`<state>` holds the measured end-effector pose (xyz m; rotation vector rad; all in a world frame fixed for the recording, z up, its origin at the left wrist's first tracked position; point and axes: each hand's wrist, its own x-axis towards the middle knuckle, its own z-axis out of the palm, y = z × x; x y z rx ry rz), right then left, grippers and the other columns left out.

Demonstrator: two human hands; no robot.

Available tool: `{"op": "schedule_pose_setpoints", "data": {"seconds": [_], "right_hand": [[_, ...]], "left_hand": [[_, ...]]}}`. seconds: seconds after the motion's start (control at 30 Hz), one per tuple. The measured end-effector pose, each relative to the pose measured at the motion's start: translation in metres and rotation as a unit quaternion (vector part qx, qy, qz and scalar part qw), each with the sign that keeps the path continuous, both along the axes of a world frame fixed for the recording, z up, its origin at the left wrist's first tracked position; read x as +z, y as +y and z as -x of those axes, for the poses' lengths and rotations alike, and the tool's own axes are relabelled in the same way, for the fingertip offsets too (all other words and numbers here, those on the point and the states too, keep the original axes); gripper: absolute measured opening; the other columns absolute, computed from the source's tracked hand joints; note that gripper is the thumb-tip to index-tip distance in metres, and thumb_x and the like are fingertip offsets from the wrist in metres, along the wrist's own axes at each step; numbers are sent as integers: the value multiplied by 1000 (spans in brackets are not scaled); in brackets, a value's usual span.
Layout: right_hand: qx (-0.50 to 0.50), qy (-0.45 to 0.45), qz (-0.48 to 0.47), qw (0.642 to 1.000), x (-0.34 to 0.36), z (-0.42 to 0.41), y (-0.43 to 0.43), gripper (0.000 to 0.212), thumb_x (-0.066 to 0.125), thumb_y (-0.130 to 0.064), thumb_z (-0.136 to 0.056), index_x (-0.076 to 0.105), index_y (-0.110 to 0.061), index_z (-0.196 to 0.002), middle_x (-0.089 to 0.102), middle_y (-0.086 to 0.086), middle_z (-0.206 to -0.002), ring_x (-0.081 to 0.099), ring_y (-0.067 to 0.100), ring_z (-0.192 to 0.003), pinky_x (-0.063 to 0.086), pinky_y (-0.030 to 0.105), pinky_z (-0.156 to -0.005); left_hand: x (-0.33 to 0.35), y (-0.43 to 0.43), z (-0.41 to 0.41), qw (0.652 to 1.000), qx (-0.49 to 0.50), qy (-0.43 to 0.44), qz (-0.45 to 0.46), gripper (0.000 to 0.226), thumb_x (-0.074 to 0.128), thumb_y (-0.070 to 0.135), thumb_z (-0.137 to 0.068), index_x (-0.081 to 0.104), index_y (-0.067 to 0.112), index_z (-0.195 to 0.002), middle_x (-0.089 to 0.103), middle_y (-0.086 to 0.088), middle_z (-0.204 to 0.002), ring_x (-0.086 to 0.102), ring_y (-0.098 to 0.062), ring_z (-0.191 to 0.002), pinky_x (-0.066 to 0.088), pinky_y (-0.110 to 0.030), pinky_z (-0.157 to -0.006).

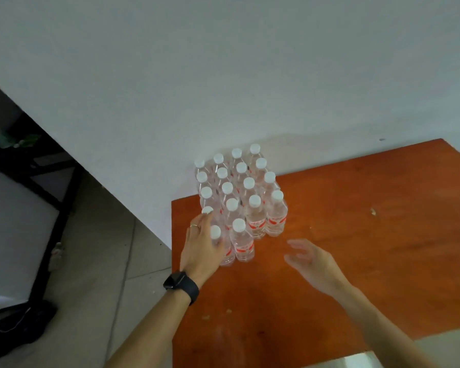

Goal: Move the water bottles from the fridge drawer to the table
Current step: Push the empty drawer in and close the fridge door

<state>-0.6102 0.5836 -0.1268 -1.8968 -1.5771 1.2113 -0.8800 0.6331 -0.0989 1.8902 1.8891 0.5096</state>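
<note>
- The bottles [239, 192] are all on the table [369, 248], packed upright in tight rows at its far left corner, right up against the wall [223, 75]. White caps, red labels, clear water.
- I count eighteen caps: two rows of five on the left, two of four on the right.
- Left hand [202, 244] is pressed against the left side of the front bottle [215, 231], with the fingers running up toward the next cap behind. It's a bit blurry, so I can't tell if it's actually gripping or just touching.
- Right hand [312, 258] hangs over the bare table just right of the bottles, fingers spread and loose, holding nothing. Also blurry.
- There's a black watch [181, 284] on the left wrist and a ring [194, 226] on one finger.
- A few crumbs [373, 211] lie on the table.
- Grey floor [104, 248] is to the left of the table.
</note>
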Motion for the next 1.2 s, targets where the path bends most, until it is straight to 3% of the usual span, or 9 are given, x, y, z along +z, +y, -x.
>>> {"op": "schedule_pose_setpoints", "data": {"seconds": [0.13,0.23,0.37,0.53,0.63,0.77,0.97,1.2], "right_hand": [[-18,-67,-70,995,26,-67,-45,43,58,-46,-96,55,-33,-137,55,-11,-140,56,0,-109,48,20,-85],[-74,-124,-101,984,44,-128,-95,40,56,-50,-96,54,-39,-135,54,-12,-141,52,13,-127,47,37,-104],[-185,-205,-137,951,71,-217,-189,38,58,-47,-96,56,-38,-133,56,-9,-139,49,20,-130,42,36,-105],[-325,-275,-121,897,105,-325,-335,36,55,-48,-97,58,-38,-132,55,-10,-142,45,19,-133,40,40,-111],[-406,-289,-97,862,115,-374,-429,36,53,-50,-98,56,-41,-132,53,-11,-144,44,19,-135,39,40,-111],[-483,-296,-81,820,127,-426,-540,40,56,-48,-97,57,-35,-134,56,-11,-139,45,14,-133,40,38,-111],[-594,-312,-59,739,128,-494,-676,40,61,-42,-94,61,-28,-131,60,-10,-132,49,16,-127,36,30,-109],[-655,-308,-41,688,128,-604,-784,40,57,-48,-95,59,-32,-132,58,-14,-135,46,13,-130,39,31,-110]], "left_hand": [[23,1,-65,994,-91,54,-32,60,58,30,-97,33,30,-151,29,2,-159,32,-21,-143,46,-38,-106],[31,-12,-143,980,-178,73,-46,55,54,29,-98,37,28,-150,32,0,-157,34,-21,-142,44,-39,-109],[40,-58,-278,944,-309,98,-66,47,54,33,-98,48,28,-144,40,-2,-154,32,-21,-144,34,-40,-117],[54,-165,-457,868,-477,120,-69,38,53,37,-97,58,29,-134,52,2,-144,41,-20,-138,34,-42,-116],[62,-242,-551,817,-558,120,-88,36,54,38,-94,62,30,-128,59,3,-135,52,-20,-126,41,-40,-106],[80,-351,-652,748,-648,109,-98,40,53,42,-96,58,32,-135,57,2,-139,54,-21,-125,40,-38,-105],[85,-491,-778,650,-748,85,-108,42,50,42,-98,53,34,-139,53,3,-144,47,-19,-132,33,-39,-113],[88,-609,-921,575,-807,46,-122,40,50,38,-98,53,34,-138,54,3,-142,46,-21,-131,32,-36,-111]]}}
